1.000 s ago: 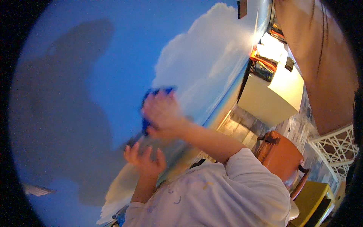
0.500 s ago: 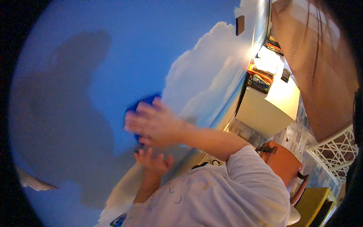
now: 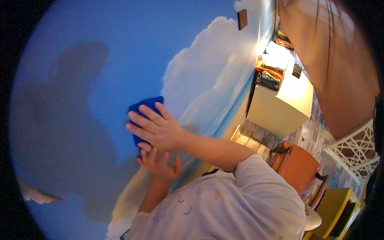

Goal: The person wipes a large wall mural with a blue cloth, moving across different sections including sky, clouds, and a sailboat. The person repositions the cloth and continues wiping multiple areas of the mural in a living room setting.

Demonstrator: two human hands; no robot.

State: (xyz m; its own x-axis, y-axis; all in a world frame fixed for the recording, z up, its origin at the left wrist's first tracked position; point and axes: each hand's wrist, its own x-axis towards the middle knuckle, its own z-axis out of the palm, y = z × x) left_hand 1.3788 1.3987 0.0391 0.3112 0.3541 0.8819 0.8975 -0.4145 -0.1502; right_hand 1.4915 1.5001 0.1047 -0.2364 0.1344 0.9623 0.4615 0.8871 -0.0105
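At the left of the frame a broad grey shadow (image 3: 60, 132) falls across the blue, sky-painted wall (image 3: 132, 52), with a pale feathered shape (image 3: 40, 195) at lower left. Left of centre, a dark blue cloth (image 3: 149, 102) lies against the wall beneath the right hand (image 3: 154, 130), whose fingers are spread flat over it. Just below, the left hand (image 3: 162, 165) has its fingers apart and loosely curved; whether they touch the cloth I cannot tell. Rightward come a white cabinet (image 3: 276, 112), an orange chair (image 3: 295, 168) and a brown curtain (image 3: 332, 76).
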